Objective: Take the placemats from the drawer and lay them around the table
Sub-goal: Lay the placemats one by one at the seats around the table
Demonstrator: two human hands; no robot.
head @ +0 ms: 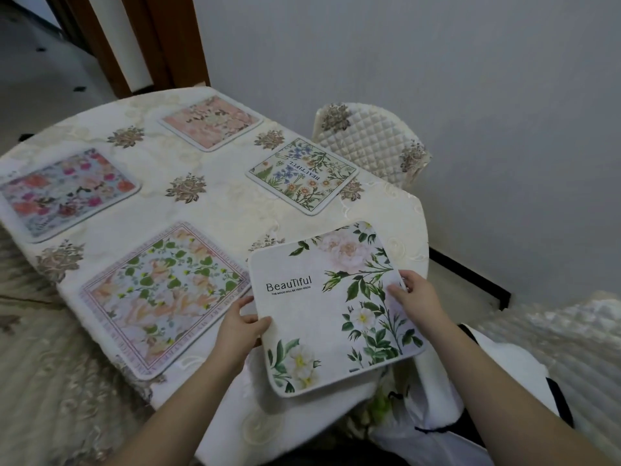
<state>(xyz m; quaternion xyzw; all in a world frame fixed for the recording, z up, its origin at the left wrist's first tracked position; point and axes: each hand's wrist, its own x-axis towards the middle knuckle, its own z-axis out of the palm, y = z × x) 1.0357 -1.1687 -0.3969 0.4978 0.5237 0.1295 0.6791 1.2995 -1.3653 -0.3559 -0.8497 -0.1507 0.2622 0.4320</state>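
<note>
Bare forearms, no sleeves in view; hands (240,326) without visible rings, perhaps.

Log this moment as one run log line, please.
step: laying fifth placemat | left hand: grips its left edge | right hand: grips its right edge | already laid: four placemats on table

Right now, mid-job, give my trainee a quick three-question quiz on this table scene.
1. True or false: the white Beautiful placemat lies flat, released, on the table.
2. How many placemats already lie flat on the tablecloth?
3. Which mat lies nearest the quilted chair? A: pink mat. B: blue-flower Beautiful mat. C: peach-and-green mat.

Key: 1 false, the left hand and right hand hold its edges. 2 four. 3 B.
</note>
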